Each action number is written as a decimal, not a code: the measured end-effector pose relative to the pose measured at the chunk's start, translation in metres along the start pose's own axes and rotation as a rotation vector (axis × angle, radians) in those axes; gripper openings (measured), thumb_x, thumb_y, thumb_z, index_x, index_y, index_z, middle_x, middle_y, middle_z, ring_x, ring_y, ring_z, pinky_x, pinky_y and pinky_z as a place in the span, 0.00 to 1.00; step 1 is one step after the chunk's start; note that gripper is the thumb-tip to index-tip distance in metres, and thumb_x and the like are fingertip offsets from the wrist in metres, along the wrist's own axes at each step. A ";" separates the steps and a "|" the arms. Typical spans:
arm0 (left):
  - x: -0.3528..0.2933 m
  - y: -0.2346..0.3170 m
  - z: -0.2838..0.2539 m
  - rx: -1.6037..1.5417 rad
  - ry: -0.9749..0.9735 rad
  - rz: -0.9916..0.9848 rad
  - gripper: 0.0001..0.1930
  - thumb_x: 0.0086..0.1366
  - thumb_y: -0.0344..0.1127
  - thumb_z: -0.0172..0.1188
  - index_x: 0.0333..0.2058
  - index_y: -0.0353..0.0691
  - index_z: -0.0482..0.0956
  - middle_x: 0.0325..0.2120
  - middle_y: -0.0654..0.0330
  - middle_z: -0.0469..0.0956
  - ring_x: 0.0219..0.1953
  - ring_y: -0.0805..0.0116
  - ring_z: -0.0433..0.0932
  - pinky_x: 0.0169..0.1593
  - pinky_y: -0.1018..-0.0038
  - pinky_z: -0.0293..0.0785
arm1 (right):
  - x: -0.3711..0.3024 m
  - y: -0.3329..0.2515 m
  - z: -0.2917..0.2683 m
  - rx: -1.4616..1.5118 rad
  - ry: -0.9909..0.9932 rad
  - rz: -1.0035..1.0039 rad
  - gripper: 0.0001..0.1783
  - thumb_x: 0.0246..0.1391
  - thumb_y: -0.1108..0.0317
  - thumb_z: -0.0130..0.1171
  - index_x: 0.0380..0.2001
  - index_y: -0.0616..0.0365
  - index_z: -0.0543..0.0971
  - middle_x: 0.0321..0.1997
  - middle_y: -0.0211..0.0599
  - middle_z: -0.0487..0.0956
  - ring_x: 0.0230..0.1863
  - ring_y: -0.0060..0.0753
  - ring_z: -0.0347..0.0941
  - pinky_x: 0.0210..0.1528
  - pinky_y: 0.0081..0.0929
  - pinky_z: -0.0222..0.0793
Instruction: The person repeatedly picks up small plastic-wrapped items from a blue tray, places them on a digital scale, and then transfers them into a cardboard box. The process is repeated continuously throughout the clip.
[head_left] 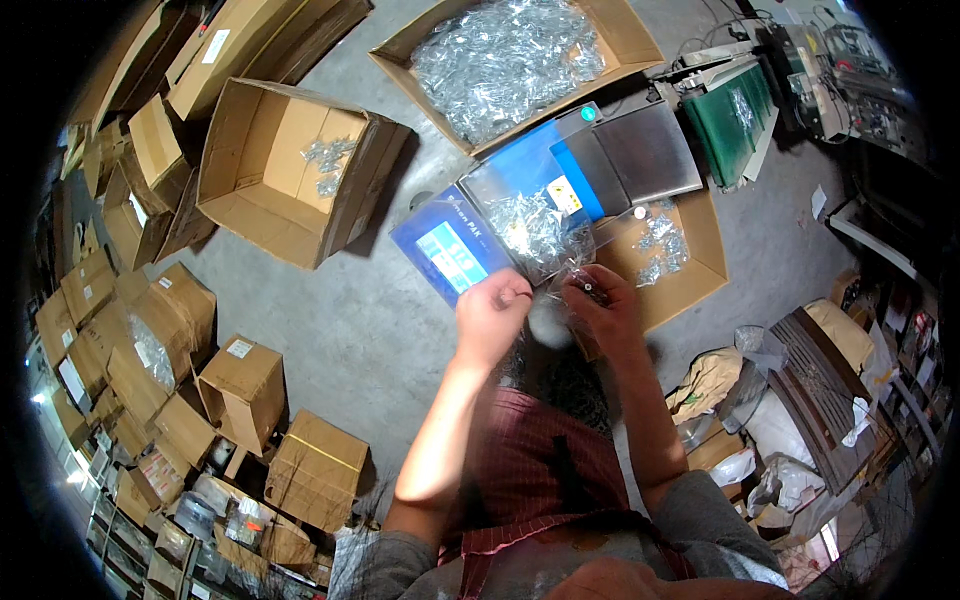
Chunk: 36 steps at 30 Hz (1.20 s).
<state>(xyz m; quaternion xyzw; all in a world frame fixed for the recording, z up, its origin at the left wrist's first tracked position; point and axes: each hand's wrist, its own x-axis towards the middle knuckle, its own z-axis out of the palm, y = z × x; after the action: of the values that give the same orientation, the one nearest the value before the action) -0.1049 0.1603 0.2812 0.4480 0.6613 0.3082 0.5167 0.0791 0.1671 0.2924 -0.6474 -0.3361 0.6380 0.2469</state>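
Both my hands work in front of a blue machine (515, 165) with a lit screen (452, 256). My left hand (490, 312) is closed at the tray's near edge, its fingertips pinched together; what they hold, if anything, is too small to make out. To its right, my right hand (606, 308) is closed around small dark metal pieces (589, 288). Thin clear plastic shows beside those fingers. Just beyond both hands, a clear tray (482, 190) holds a heap of shiny small metal parts (528, 228).
A large carton (405, 62) of clear packets stands beyond the machine. An open carton (712, 252) with a few packets sits at right, another (245, 205) at left. A green conveyor (728, 125) is at far right. Stacked boxes (240, 385) line the left; plastic bags (780, 425) lie lower right.
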 end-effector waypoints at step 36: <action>-0.015 -0.013 0.042 -0.591 -0.022 -0.267 0.07 0.65 0.34 0.60 0.37 0.38 0.83 0.24 0.75 0.75 0.21 0.88 0.63 0.23 0.86 0.53 | 0.000 -0.011 -0.011 0.213 -0.081 0.063 0.15 0.47 0.82 0.62 0.39 0.61 0.74 0.32 0.35 0.80 0.32 0.28 0.80 0.38 0.24 0.77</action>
<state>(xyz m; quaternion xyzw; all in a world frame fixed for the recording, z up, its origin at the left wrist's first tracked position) -0.0675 0.1395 0.2645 0.1912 0.5906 0.4113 0.6674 0.0889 0.1751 0.3013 -0.6013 -0.2554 0.7034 0.2802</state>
